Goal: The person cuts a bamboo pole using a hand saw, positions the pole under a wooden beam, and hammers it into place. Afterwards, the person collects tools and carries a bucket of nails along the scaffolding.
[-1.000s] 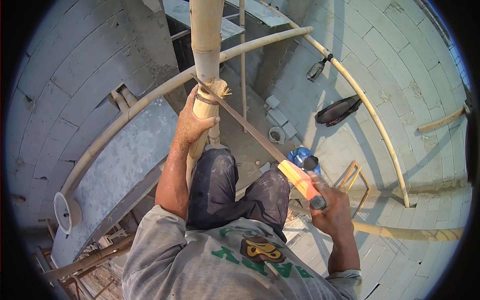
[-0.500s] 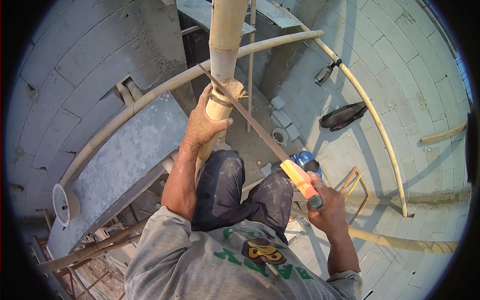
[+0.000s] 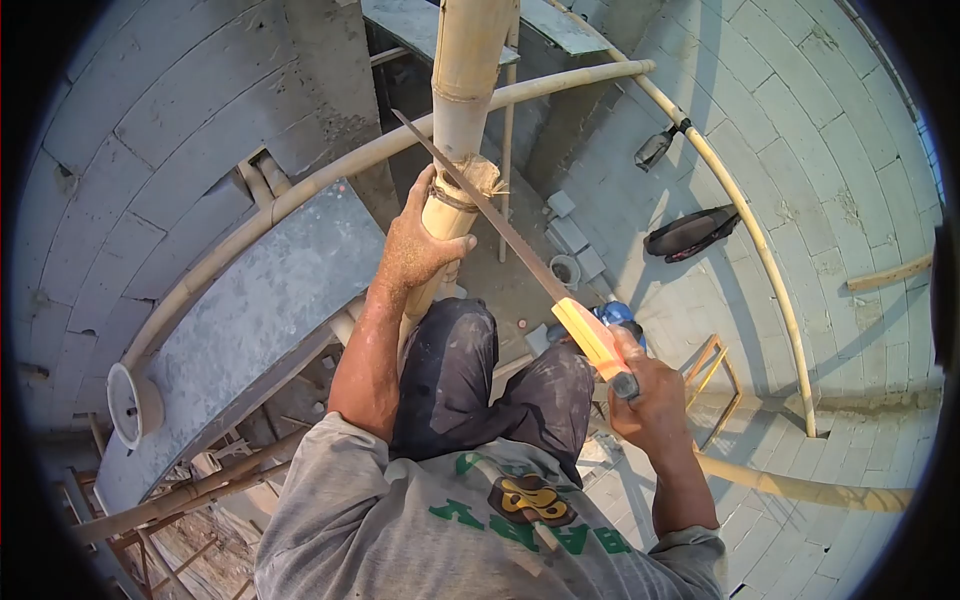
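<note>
My right hand [image 3: 648, 395] is closed round the yellow and orange handle of a handsaw [image 3: 515, 246]. Its long brown blade runs up and left, crossing the top end of a bamboo pole [image 3: 447, 222]. Just below the blade, my left hand [image 3: 424, 245] grips that pole, its fingers wrapped behind and the thumb on the near side. A dark binding circles the pole under its cut end, and frayed fibres stick out on the right. Behind this end rises another thick bamboo pole [image 3: 466, 70]. Whether the saw teeth bite into the bamboo is hard to see.
A curved-looking bamboo rail [image 3: 330, 172] crosses behind the poles. On the left lies a grey board [image 3: 255, 285] with a white bucket [image 3: 135, 405] at its edge. A black bag [image 3: 692, 233] hangs from another bamboo rail [image 3: 762, 245]. Block walls surround a deep drop below my knees.
The saw has shifted slightly, its handle lower and a little left against the pole. My left hand keeps its grip. The whole view has moved slightly, so the surroundings sit farther right.
</note>
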Motion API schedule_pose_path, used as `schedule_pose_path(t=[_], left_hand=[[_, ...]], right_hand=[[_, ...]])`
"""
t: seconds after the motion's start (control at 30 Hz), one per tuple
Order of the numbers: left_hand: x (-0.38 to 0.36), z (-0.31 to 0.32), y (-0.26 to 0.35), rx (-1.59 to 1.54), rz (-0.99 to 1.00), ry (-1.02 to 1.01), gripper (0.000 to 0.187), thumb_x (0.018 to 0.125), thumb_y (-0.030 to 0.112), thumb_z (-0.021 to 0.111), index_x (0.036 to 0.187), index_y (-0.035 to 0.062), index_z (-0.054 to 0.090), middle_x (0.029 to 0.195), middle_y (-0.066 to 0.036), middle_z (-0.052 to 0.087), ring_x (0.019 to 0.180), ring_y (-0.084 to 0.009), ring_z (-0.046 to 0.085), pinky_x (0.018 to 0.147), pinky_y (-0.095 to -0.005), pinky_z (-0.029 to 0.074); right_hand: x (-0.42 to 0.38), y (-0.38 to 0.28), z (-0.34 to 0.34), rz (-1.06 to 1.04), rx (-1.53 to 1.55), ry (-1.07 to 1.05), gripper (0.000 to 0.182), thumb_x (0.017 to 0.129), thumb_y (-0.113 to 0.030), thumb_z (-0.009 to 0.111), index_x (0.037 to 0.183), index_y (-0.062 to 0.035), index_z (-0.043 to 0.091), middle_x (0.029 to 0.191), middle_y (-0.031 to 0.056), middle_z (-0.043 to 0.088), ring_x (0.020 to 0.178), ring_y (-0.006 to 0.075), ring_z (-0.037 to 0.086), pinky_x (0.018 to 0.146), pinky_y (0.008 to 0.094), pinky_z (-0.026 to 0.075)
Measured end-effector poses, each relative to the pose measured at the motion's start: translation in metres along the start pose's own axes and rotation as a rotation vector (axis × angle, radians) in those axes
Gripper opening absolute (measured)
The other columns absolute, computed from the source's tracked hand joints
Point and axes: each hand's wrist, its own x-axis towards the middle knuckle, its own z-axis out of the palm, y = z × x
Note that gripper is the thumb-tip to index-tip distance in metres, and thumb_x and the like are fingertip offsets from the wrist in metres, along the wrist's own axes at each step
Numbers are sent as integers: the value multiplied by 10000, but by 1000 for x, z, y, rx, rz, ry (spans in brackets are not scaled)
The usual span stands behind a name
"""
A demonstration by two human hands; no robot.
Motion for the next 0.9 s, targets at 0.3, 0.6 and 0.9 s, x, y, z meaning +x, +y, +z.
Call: schedule_pose_path(t=[0.3, 0.6, 0.9], left_hand=[[1, 0, -4, 1, 14, -5, 1124, 563, 265, 824, 1545, 163, 288, 1324, -192, 610, 1177, -361, 621, 1025, -421, 480], [4, 4, -12, -20, 20, 20, 1102, 564, 277, 822, 1527, 105, 318, 1313, -183, 612, 1168, -313, 623, 1019, -401, 477], [1, -1, -4, 31, -16, 20, 1086, 566, 291, 824, 1520, 110, 337, 1302, -196, 619, 1173, -319, 623, 1014, -402, 481]], right_hand=[[6, 4, 4, 118, 41, -45, 611, 751, -95, 682, 1349, -62, 556, 868, 202, 701, 749, 388, 688, 687, 435, 551], [15, -14, -33, 90, -90, -91, 600, 727, -39, 685, 1317, -33, 580, 917, 192, 709, 815, 373, 701, 725, 416, 566], [-6, 1, -56, 138, 50, -108, 592, 705, -20, 706, 1288, -45, 604, 920, 208, 707, 843, 387, 695, 731, 430, 567]])
